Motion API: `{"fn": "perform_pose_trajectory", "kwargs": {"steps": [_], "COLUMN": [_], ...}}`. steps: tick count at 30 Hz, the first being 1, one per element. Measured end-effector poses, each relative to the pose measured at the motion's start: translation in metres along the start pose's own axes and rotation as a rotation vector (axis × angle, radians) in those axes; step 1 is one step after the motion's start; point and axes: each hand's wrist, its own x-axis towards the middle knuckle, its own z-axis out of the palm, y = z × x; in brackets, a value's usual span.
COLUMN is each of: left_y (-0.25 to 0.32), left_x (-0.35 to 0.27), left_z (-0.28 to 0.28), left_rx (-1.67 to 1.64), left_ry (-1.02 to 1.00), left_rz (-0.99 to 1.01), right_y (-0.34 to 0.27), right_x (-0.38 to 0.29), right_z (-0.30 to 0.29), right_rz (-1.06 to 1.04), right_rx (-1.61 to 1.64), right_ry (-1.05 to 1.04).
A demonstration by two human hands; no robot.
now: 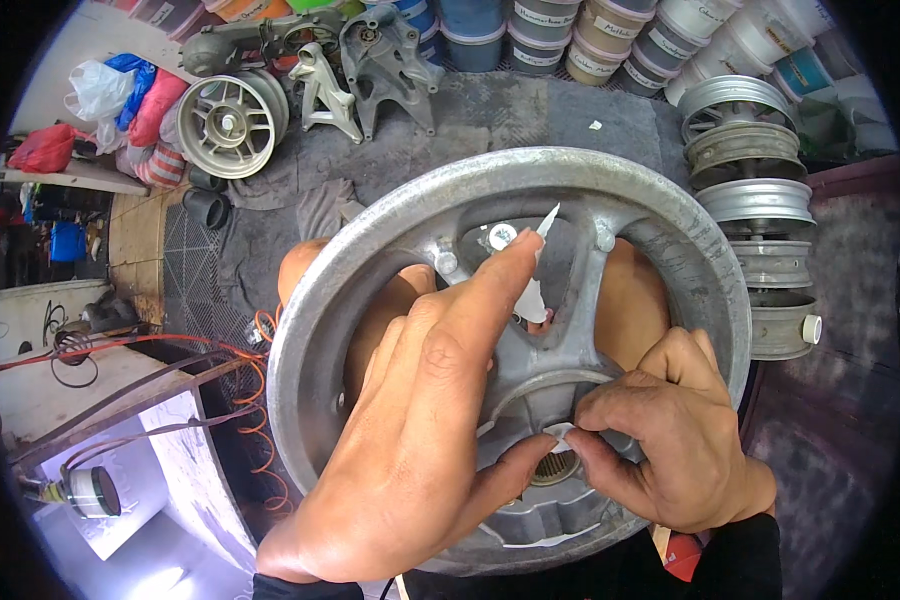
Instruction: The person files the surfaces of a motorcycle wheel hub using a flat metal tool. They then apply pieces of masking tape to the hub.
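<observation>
A bare grey cast alloy wheel [540, 358] lies tilted before me, across my legs. My left hand [420, 420] reaches over its spokes. A torn white strip [531, 301] runs behind the left index finger; whether it is pinched or stuck there I cannot tell. At the hub, my right hand [664, 427] pinches a small white piece [561, 433] between thumb and forefinger. The left thumb tip touches this piece from the other side. Just below it shows the splined hub bore [556, 470], partly covered. A raised hub edge curves above the fingers.
More wheel rims [754, 202] are stacked at the right. Another wheel [229, 124] and metal castings [397, 67] stand at the far left, near labelled tubs [472, 45]. A coiled orange hose [255, 427] hangs at the left beside a lit white booth [187, 457].
</observation>
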Motion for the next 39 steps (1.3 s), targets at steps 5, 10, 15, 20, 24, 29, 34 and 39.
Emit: {"fn": "perform_pose_trajectory", "kwargs": {"steps": [5, 10, 15, 20, 24, 29, 34, 39], "left_y": [-0.001, 0.001, -0.002, -0.002, 0.003, 0.002, -0.001, 0.001], "left_x": [-0.002, 0.0, -0.001, 0.001, 0.001, 0.001, 0.003, 0.003], "left_z": [0.002, 0.0, 0.001, 0.003, 0.002, 0.003, 0.005, 0.002], "left_rx": [0.03, 0.023, 0.036, 0.012, 0.006, 0.023, 0.023, 0.048], "left_ry": [0.032, 0.017, 0.018, 0.027, 0.041, 0.032, 0.044, 0.029], "left_rz": [0.033, 0.021, 0.023, 0.019, -0.013, -0.007, 0.008, -0.019], "right_y": [-0.002, -0.003, 0.0, -0.001, 0.0, 0.003, 0.004, 0.003], "right_x": [0.0, 0.0, 0.0, -0.001, -0.001, -0.005, -0.006, -0.009], "right_z": [-0.001, -0.002, 0.0, 0.0, 0.001, 0.009, 0.01, 0.008], "right_rz": [0.015, 0.022, 0.013, 0.018, -0.018, -0.087, -0.069, -0.068], "right_rx": [0.006, -0.015, -0.02, -0.019, -0.03, -0.141, -0.15, -0.106], "right_ry": [0.003, -0.013, -0.027, -0.013, -0.007, 0.128, 0.176, 0.146]}}
